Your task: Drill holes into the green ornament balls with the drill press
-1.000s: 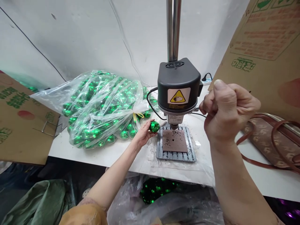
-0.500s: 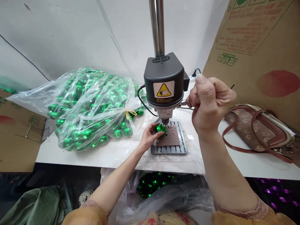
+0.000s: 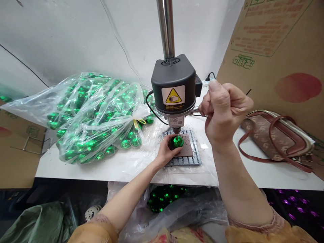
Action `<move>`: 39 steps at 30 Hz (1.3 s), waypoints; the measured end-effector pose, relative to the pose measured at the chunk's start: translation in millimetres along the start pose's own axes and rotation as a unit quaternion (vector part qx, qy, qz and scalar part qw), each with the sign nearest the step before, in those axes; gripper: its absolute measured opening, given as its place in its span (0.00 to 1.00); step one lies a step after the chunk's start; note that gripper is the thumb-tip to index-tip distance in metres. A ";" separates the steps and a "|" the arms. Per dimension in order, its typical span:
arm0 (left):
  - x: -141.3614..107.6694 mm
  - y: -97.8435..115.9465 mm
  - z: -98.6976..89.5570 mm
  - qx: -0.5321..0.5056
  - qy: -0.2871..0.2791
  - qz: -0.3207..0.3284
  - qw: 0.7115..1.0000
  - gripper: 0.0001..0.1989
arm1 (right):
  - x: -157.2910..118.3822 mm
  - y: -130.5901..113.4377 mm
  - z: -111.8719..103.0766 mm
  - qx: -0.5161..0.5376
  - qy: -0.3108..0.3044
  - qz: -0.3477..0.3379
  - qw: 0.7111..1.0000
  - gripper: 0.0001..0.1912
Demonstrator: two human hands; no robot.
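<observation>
Under the chuck of a black drill press (image 3: pixel 174 82), my left hand (image 3: pixel 167 150) holds a shiny green faceted ball (image 3: pixel 177 141) between thumb and fingers. The drill bit reaches down to the top of the ball. Beneath it lies a brown board (image 3: pixel 187 146) on the grey slotted base plate (image 3: pixel 197 158), with dark shavings scattered about. My right hand (image 3: pixel 222 111) is closed round the press's feed handle, to the right of the motor housing; most of the handle is hidden by the fingers.
A clear bag (image 3: pixel 101 118) of green balls, tied with yellow, lies left on the white table (image 3: pixel 88 170). At right are a brown handbag (image 3: pixel 275 135) and a large cardboard box (image 3: pixel 273 60). Another box (image 3: pixel 20 148) stands left. More green balls (image 3: pixel 164 197) sit below the table edge.
My left hand has brought the green ball slightly right, from beside the drill's axis to directly beneath the bit. My right hand stays on the handle. The view has shifted slightly.
</observation>
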State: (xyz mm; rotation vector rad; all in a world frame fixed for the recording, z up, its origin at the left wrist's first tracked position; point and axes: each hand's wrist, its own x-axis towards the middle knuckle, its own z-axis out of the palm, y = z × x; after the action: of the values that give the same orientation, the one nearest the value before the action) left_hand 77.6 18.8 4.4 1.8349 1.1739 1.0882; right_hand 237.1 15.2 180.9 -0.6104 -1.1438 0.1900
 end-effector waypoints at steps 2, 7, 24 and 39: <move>-0.8 -1.8 2.2 -0.024 -0.010 0.000 1.000 0.27 | -0.9 -0.5 -0.1 -0.004 0.002 0.002 1.000 0.24; -0.3 -7.6 3.4 -0.052 -0.015 0.001 0.999 0.29 | -2.4 -4.3 0.2 0.037 0.026 0.028 0.999 0.25; -0.2 -13.9 4.3 -0.088 -0.023 0.010 0.996 0.29 | -31.6 11.1 -9.5 0.045 0.051 -0.058 0.996 0.28; -1.7 -9.5 4.6 -0.089 -0.017 0.003 0.996 0.28 | -42.6 28.1 -16.0 0.089 0.025 -0.157 0.983 0.24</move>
State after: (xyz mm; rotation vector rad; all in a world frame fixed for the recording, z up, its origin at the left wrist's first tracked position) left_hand 78.1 20.1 -6.1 1.7141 1.0180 1.1242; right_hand 238.2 13.8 127.4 -0.2702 -1.1436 0.0062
